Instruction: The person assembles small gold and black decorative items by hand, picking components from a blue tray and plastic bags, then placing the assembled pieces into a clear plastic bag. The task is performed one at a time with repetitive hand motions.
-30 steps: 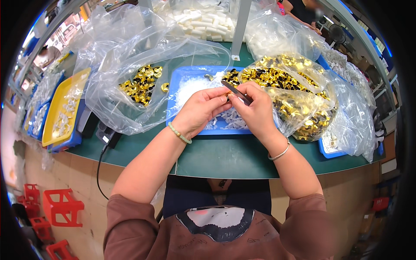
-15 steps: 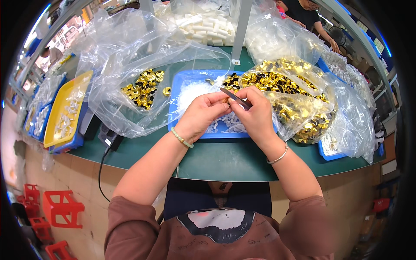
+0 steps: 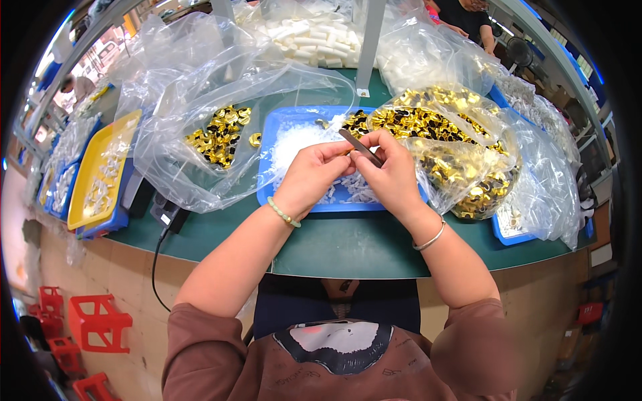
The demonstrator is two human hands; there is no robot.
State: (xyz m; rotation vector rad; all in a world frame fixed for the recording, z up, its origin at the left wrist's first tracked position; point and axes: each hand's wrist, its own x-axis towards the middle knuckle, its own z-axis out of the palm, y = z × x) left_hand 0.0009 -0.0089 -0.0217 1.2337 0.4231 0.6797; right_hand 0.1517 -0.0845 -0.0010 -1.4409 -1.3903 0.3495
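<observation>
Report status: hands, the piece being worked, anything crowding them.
Left hand and right hand pinched together over blue tray. Right grip on dark tweezers. Piece hidden by fingers. Bag of gold parts beside right hand.

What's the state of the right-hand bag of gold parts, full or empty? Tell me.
Nearly full: gold parts heap up inside the clear bag beside the blue tray.

The person is wearing a brownish-mauve long-sleeved top with a dark oval print across the chest, its sleeves pushed up above the elbows. A pale green beaded bracelet is circling the left wrist, and a thin silver bangle is circling the right. Forearms and hands are showing bare, without gloves.
</observation>
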